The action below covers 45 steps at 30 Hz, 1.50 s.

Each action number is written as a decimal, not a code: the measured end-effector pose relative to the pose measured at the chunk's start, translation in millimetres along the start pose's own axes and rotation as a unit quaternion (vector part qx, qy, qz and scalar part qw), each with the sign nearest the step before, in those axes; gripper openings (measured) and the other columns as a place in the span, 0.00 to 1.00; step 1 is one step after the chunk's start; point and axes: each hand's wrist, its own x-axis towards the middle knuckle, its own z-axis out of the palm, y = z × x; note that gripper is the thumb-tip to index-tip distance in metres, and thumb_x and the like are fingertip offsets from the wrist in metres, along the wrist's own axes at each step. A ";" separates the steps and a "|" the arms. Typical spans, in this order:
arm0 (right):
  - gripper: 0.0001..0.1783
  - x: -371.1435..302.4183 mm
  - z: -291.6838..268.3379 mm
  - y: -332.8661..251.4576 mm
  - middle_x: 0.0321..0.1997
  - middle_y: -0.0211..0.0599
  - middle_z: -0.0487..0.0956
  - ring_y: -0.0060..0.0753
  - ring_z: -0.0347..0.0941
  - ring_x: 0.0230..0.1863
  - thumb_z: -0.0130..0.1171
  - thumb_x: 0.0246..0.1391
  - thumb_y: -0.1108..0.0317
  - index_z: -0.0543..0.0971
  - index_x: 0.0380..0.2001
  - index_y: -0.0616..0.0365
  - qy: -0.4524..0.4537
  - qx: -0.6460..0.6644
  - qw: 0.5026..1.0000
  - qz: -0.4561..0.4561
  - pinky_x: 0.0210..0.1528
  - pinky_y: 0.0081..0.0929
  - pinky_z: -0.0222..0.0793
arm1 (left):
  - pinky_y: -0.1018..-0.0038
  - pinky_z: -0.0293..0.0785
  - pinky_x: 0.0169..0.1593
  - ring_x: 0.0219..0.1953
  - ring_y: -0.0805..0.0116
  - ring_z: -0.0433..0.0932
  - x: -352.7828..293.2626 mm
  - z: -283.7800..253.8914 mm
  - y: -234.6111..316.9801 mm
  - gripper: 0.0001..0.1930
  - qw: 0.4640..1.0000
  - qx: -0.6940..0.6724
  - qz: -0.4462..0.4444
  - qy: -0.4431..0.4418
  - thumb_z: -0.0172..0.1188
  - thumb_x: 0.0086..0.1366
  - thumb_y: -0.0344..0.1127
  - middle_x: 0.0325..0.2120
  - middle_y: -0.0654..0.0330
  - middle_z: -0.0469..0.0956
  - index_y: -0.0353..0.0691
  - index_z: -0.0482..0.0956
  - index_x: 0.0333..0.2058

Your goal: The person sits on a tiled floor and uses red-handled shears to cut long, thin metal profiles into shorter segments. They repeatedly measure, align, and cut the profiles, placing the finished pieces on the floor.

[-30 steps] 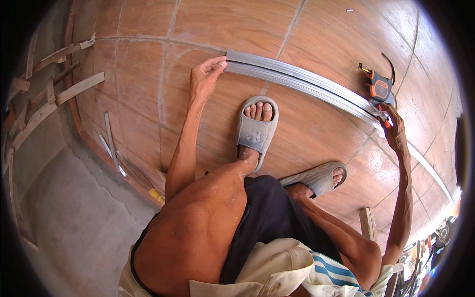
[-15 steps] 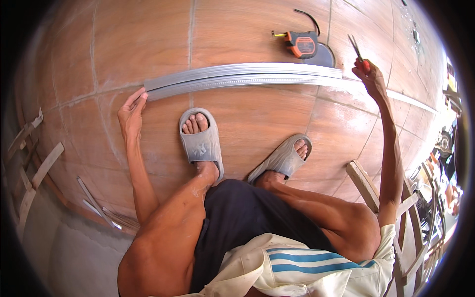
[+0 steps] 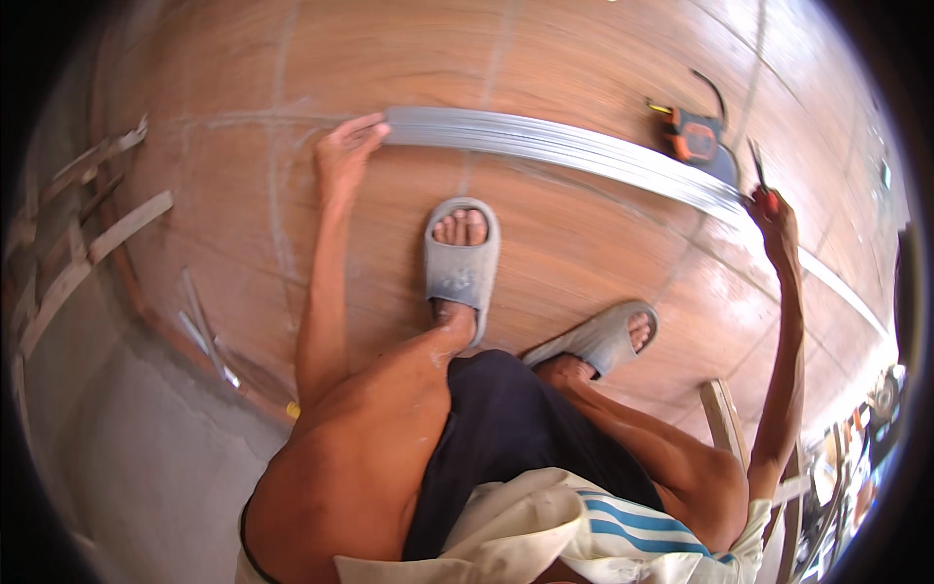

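Silver metal channels lie side by side across the tiled floor in front of my feet, slightly blurred. At their left end, my left hand has its fingers stretched out, with the tips touching the end. My right hand is closed around the red handle of a pair of snips, whose narrow dark blades point away from me. That hand is at the channels' right end; whether it touches the metal is unclear. Just beyond the channels sits an orange-and-black tape measure with a short bit of yellow tape out.
A dark round disc lies partly under the tape measure. Wooden pieces stand at the left, near thin metal strips by the wall. Another timber is beside my right knee. My sandalled feet are close to the channels.
The view has turned, shifting the scene rightward. My right hand with the snips has come down to the channels' right end. The gap between the channels no longer shows. My left hand stays at their left end.
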 end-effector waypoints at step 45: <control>0.15 17.0 -0.3 29.8 0.41 0.33 0.80 0.23 0.73 0.41 0.63 0.71 0.67 0.80 0.57 0.59 -0.086 0.000 0.996 -0.016 0.40 0.27 0.72 | 0.70 0.79 0.57 0.53 0.68 0.86 -2.2 -17.9 15.4 0.21 0.987 -0.040 -0.109 -0.109 0.72 0.70 0.37 0.50 0.56 0.89 0.36 0.85 0.59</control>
